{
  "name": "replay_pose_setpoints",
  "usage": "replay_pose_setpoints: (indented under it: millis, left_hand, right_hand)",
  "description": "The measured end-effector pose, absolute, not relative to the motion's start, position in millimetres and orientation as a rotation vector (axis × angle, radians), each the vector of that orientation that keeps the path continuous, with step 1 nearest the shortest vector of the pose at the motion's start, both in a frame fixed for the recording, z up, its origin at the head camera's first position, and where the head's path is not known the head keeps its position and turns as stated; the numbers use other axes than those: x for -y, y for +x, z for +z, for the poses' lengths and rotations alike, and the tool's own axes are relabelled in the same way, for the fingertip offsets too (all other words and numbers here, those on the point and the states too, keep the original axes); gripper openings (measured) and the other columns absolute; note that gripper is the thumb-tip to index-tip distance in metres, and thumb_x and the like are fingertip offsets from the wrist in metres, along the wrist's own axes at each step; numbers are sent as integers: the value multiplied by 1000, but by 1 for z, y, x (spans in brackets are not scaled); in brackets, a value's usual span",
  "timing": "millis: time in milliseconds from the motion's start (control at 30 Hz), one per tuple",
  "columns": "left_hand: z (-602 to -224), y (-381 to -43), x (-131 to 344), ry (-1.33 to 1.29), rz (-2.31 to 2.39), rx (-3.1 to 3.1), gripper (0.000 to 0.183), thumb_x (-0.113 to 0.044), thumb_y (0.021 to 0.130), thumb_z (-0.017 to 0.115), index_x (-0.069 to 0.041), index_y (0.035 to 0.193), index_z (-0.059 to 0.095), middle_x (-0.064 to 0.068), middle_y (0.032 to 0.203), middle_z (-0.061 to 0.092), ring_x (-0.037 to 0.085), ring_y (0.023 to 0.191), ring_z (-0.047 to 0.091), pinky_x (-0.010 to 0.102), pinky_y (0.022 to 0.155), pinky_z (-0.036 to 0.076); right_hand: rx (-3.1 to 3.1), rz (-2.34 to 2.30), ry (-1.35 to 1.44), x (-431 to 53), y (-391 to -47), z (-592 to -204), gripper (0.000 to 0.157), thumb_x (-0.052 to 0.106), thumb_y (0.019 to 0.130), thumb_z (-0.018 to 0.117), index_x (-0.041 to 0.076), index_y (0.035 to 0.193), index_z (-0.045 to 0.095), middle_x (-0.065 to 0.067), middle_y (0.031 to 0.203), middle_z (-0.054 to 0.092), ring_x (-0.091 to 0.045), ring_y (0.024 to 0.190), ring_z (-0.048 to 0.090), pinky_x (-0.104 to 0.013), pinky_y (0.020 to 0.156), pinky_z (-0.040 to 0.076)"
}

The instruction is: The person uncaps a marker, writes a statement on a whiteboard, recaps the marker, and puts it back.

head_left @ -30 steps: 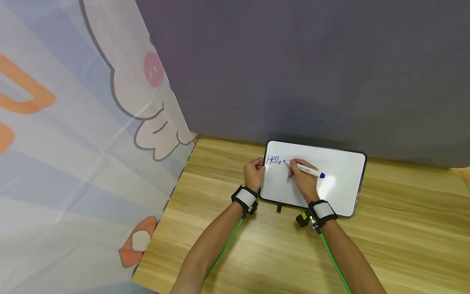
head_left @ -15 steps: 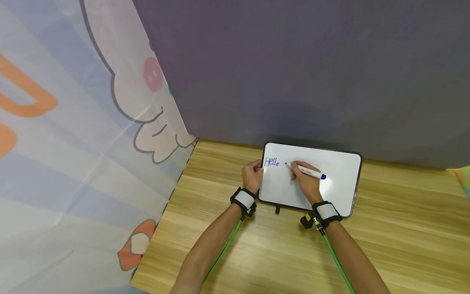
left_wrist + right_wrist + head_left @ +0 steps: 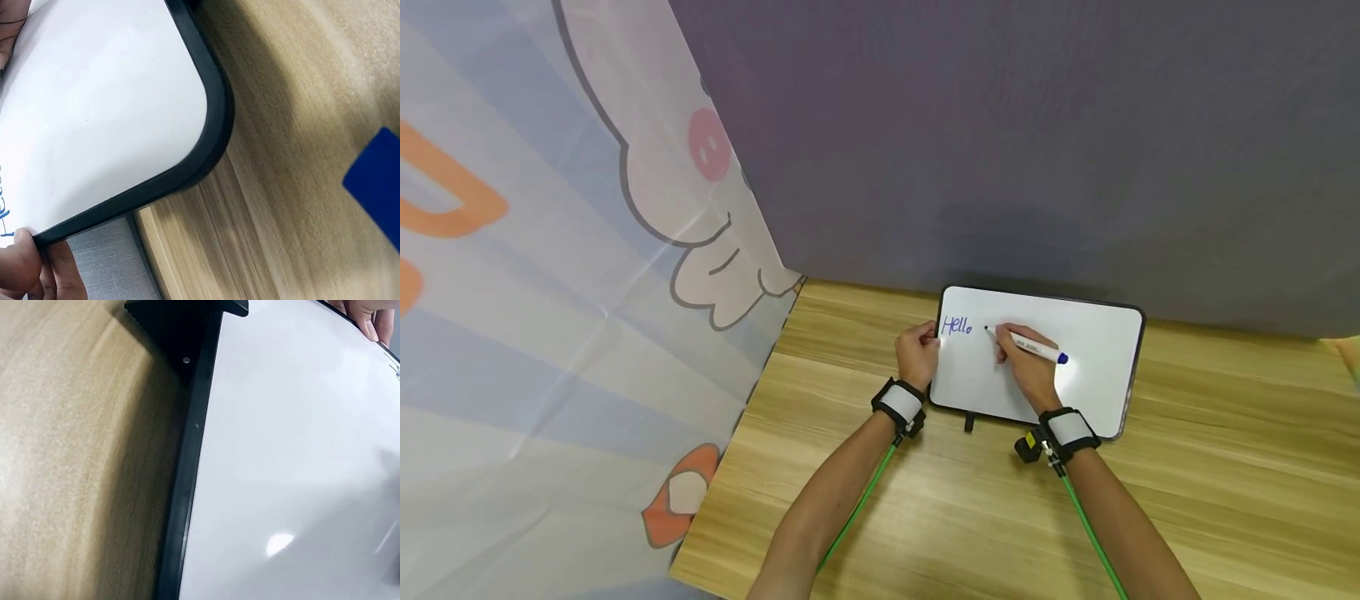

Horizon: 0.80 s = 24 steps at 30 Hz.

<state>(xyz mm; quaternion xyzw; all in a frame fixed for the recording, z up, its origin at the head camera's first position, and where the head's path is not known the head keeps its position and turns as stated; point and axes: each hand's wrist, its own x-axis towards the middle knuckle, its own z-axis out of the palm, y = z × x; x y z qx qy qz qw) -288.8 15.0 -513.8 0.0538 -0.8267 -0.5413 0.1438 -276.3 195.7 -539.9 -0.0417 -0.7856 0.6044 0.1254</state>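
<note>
A whiteboard (image 3: 962,375) with a black frame shows "Hello" in blue handwriting near its upper left. My left hand (image 3: 917,354) pinches the left edge; in the left wrist view its thumb (image 3: 24,256) lies over the frame and the other fingers are behind it. My right hand (image 3: 1024,362) holds a white marker (image 3: 1033,345) in a writing grip, its blue cap on the back end. The dark tip is a little right of the "o", close over the board. In the right wrist view the marker does not show.
The board is on a wood-grain table (image 3: 850,492), against a grey panel (image 3: 1000,150) at the back. A black bracket (image 3: 181,337) juts from the board's near edge. A printed cartoon sheet (image 3: 587,375) hangs at the left. Green cables (image 3: 861,504) run along both forearms.
My right hand and the marker have shifted slightly right, so the tip has moved away from the "o". The left hand keeps its grip on the board edge.
</note>
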Motion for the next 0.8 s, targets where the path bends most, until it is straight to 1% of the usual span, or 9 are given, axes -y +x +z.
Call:
replay_pose_setpoints:
  millis: [67,200,300,333,433,567,600,700,800]
  left_hand:
    - [-513,-289,-15,146,-1556,2378,30,16,70,60,5,96,72,18,81,71,24,70,66,21,61,53]
    - [-514,-290,-16,139,-1546,2373,30,16,70,60,5,95,72,18,79,71,23,68,66,20,60,52]
    - [-515,-290,-16,143,-1543,2370,30,16,70,59,5,94,72,18,78,71,23,68,66,19,60,52]
    - [-515,-290,-16,143,-1546,2368,30,16,70,59,5,94,72,18,78,71,23,68,66,19,60,52]
    - [-515,-290,-16,142,-1544,2373,30,16,70,59,4,94,72,17,79,71,23,68,66,19,60,52]
    - [-514,-290,-16,133,-1544,2376,29,15,70,60,4,94,72,17,79,71,23,68,66,18,60,51]
    - [-514,-290,-16,131,-1547,2374,29,15,71,60,4,94,72,17,79,71,23,69,66,18,60,51]
    - [-514,-290,-16,124,-1557,2363,29,16,70,61,5,94,72,18,79,71,23,69,66,19,61,52]
    - [-515,-290,-16,129,-1557,2367,29,16,71,61,4,94,72,18,80,71,23,69,66,19,61,52]
  right_hand:
    - [2304,1771,-142,-194,-274,-531,32,36,88,61,7,99,70,2,68,63,-11,57,58,-21,52,44]
    - [2369,1756,-194,-192,-270,-520,31,38,88,61,10,99,70,2,68,63,-10,58,58,-21,54,46]
    - [2398,1758,-204,-192,-269,-515,28,35,88,61,11,99,71,0,69,63,-8,58,58,-20,54,46]
    - [2402,1760,-201,-192,-269,-514,27,33,88,62,10,99,71,-1,69,64,-8,58,58,-20,54,46]
    - [2401,1766,-173,-190,-265,-505,26,25,89,61,3,100,70,-4,68,64,-9,56,58,-21,51,44]
    - [2416,1751,-174,-187,-260,-493,23,20,89,60,0,98,69,-9,68,64,-9,54,57,-22,48,43]
    - [2416,1744,-184,-188,-261,-497,23,22,89,60,3,97,69,-9,68,64,-10,54,58,-23,47,43]
    - [2403,1684,-199,-193,-268,-520,27,35,89,59,11,96,70,-5,68,63,-12,54,59,-23,47,44]
    - [2350,1664,-198,-199,-277,-546,35,46,87,58,14,97,70,0,67,62,-14,55,60,-23,47,46]
